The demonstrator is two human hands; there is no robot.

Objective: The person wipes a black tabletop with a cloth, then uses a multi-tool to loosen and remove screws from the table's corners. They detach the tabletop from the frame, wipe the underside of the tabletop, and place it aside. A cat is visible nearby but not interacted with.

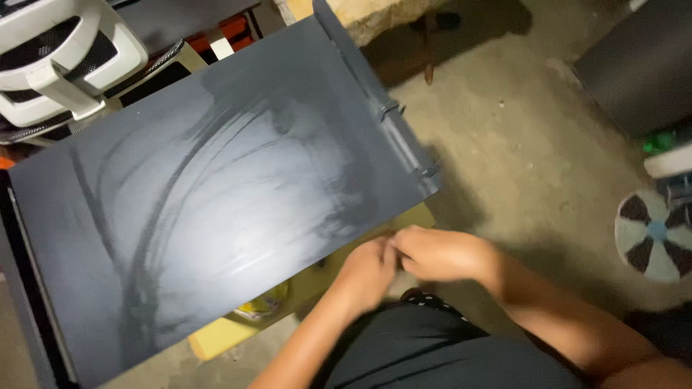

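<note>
Head view: left hand and right hand meet at the near edge of the dark grey panel, fingers curled; what they grip cannot be told. Steady the panel edge; work slowly over the concrete floor.

A dusty grey panel is lying tilted across the view, smeared with curved wipe marks, a ridged edge running along its right side. Just below its lower right corner, the left hand and right hand are meeting, fingertips touching; whether they are pinching anything is too blurred to tell. A white chair is standing at the upper left. A round patterned disc is lying on the concrete floor at right.
</note>
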